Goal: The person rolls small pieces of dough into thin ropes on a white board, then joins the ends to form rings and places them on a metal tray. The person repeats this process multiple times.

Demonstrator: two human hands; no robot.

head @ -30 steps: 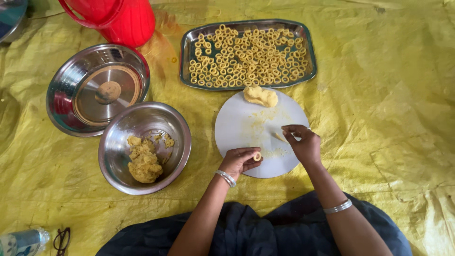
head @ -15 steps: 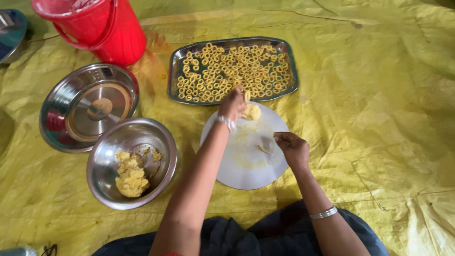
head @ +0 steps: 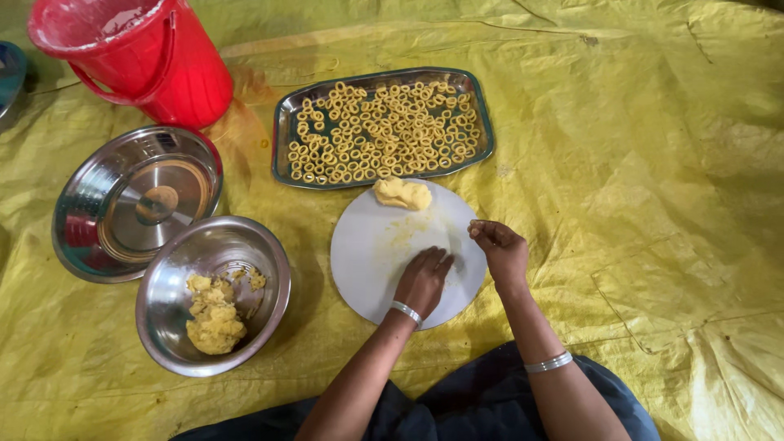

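Steel tray nearly full of rings; my left hand flat on the board, right hand curled, contents unclear; dough remains.

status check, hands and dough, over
Left hand flat, palm down on white round board. Right hand curled at board's right edge. Dough lump at board's far edge, untouched. Nothing in the way.

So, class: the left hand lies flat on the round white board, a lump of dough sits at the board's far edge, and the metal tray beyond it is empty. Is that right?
Not quite. The head view shows the metal tray filled with small dough rings, not empty. The rest holds: the left hand lies flat on the round white board, with a lump of dough at its far edge.
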